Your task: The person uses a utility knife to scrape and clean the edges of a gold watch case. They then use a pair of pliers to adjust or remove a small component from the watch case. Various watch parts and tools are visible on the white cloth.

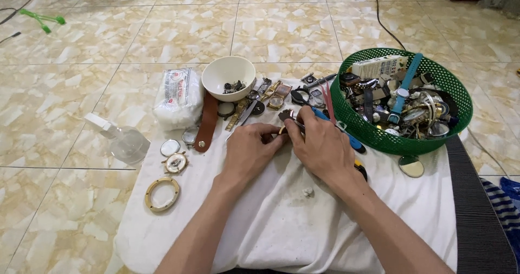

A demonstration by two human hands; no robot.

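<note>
My left hand and my right hand meet over a white cloth on the floor. The left fingers pinch a small gold watch part. The right hand grips a thin tool, its dark tip touching that part. What exactly the part is stays hidden by the fingers. A blue-handled tool lies just right of my right hand.
A green mesh basket full of watches and straps stands at the right. A white bowl, a brown strap, a cotton pack, a clear spray bottle, a gold bezel ring and loose watch parts lie around.
</note>
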